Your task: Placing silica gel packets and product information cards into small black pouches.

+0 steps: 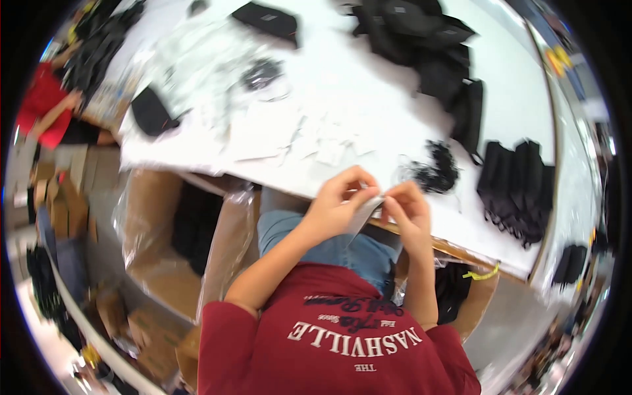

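Left hand: your left hand (345, 197) is pinching a thin pale card (361, 214) between thumb and fingers.
Right hand: your right hand (407, 205) is closing its fingertips at the card's upper right end; blur is hiding whether it is also gripping a cord there.
Pale card: it is hanging tilted between your hands, just off the near edge of the white table (510, 85), above your lap.
Progress on the card: you are seemingly partway through handling this one piece, since both hands are meeting on it and neither is letting go; whether anything is already threaded through it, you cannot tell from here.
Waiting pieces: loose white cards (339, 141) are lying just beyond your hands, and a tangle of black cords (438, 170) is sitting to their right, so more pieces are probably remaining.
Finished pieces: a row of black bundles (517, 187) is standing at the right; nothing is clearly showing whether those are done.
Far side: a black heap (421, 49) is lying far right, while a black pouch (151, 112) is resting at the left beside clear plastic wrapping (191, 72).
Neighbour: a co-worker in red (49, 105) is standing far left, well apart from you.
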A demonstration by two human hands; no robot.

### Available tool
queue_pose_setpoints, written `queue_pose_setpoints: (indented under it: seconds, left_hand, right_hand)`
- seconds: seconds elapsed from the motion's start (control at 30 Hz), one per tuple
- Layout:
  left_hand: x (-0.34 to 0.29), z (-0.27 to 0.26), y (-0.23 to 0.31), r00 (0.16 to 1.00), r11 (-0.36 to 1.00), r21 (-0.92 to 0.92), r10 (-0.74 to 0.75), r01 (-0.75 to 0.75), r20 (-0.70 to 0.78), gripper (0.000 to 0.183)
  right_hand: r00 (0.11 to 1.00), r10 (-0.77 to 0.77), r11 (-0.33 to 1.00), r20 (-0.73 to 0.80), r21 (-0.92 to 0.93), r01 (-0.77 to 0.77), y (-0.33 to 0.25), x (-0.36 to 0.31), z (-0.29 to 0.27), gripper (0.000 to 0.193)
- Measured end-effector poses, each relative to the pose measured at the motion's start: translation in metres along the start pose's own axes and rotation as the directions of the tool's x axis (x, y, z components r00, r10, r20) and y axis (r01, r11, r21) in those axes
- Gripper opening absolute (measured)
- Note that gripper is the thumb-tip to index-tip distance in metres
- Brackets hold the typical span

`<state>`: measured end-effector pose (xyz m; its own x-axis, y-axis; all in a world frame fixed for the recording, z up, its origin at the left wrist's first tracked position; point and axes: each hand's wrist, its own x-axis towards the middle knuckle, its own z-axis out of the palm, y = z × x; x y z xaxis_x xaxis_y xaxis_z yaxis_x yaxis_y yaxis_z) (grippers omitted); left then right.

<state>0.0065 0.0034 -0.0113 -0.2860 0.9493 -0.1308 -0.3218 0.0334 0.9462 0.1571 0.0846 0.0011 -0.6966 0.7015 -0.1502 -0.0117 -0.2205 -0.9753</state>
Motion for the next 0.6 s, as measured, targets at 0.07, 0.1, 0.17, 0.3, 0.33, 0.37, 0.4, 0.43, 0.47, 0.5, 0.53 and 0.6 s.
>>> queue_pose_setpoints:
  seconds: [0.07, 0.1, 0.17, 0.3, 0.33, 0.37, 0.4, 0.43, 0.47, 0.5, 0.53, 0.6]
  left_hand:
    - [0.009, 0.0, 0.015, 0.999, 0.994, 0.098, 0.049, -0.05, 0.014, 0.007]
    - [0.017, 0.003, 0.021, 0.999, 0.987, 0.153, 0.043, -0.047, 0.029, 0.007]
    - [0.04, 0.012, 0.023, 0.994, 0.983, 0.166, 0.06, -0.075, 0.091, 0.007]
    - [0.088, 0.024, 0.022, 0.955, 0.971, 0.239, -0.069, -0.002, 0.289, 0.015]
    - [0.096, 0.027, 0.022, 0.927, 0.964, 0.265, -0.119, 0.022, 0.356, 0.016]
    - [0.101, 0.031, 0.023, 0.891, 0.955, 0.294, -0.175, 0.05, 0.418, 0.017]
    - [0.105, 0.036, 0.025, 0.871, 0.958, 0.284, -0.163, 0.028, 0.464, 0.017]
    - [0.109, 0.038, 0.027, 0.865, 0.955, 0.297, -0.167, 0.022, 0.473, 0.017]
    - [0.112, 0.043, 0.033, 0.857, 0.939, 0.343, -0.195, 0.024, 0.476, 0.017]
    - [0.115, 0.048, 0.037, 0.85, 0.922, 0.387, -0.223, 0.025, 0.477, 0.016]
    - [0.119, 0.051, 0.037, 0.844, 0.918, 0.396, -0.227, 0.02, 0.485, 0.016]
    - [0.127, 0.056, 0.035, 0.868, 0.876, 0.475, -0.168, -0.086, 0.467, 0.016]
  right_hand:
    - [0.99, 0.131, 0.984, 0.053, 0.116, -0.136, -0.004, 0.0, -0.007, 0.01]
    - [0.984, 0.158, 0.977, 0.078, 0.132, -0.168, -0.003, -0.001, -0.012, 0.011]
    - [0.989, 0.131, 0.974, 0.069, 0.177, -0.141, 0.004, -0.006, -0.026, 0.012]
    - [0.982, 0.174, 0.948, -0.072, 0.284, -0.147, 0.015, -0.011, -0.045, 0.015]
    - [0.986, 0.13, 0.954, -0.108, 0.286, -0.094, 0.019, -0.01, -0.049, 0.02]
    - [0.986, 0.117, 0.952, -0.119, 0.296, -0.077, 0.016, -0.01, -0.048, 0.02]
    - [0.972, 0.095, 0.939, -0.216, 0.344, -0.016, 0.01, -0.01, -0.047, 0.023]
    - [0.947, 0.081, 0.921, -0.311, 0.386, 0.048, 0.007, -0.009, -0.047, 0.025]
    - [0.948, 0.048, 0.931, -0.316, 0.359, 0.073, 0.006, -0.008, -0.051, 0.026]
    - [0.945, 0.041, 0.927, -0.326, 0.365, 0.086, 0.007, -0.009, -0.056, 0.026]
    - [0.956, 0.044, 0.943, -0.29, 0.329, 0.057, 0.008, -0.009, -0.061, 0.021]
    - [0.969, 0.039, 0.959, -0.245, 0.282, 0.033, 0.005, -0.006, -0.065, 0.013]
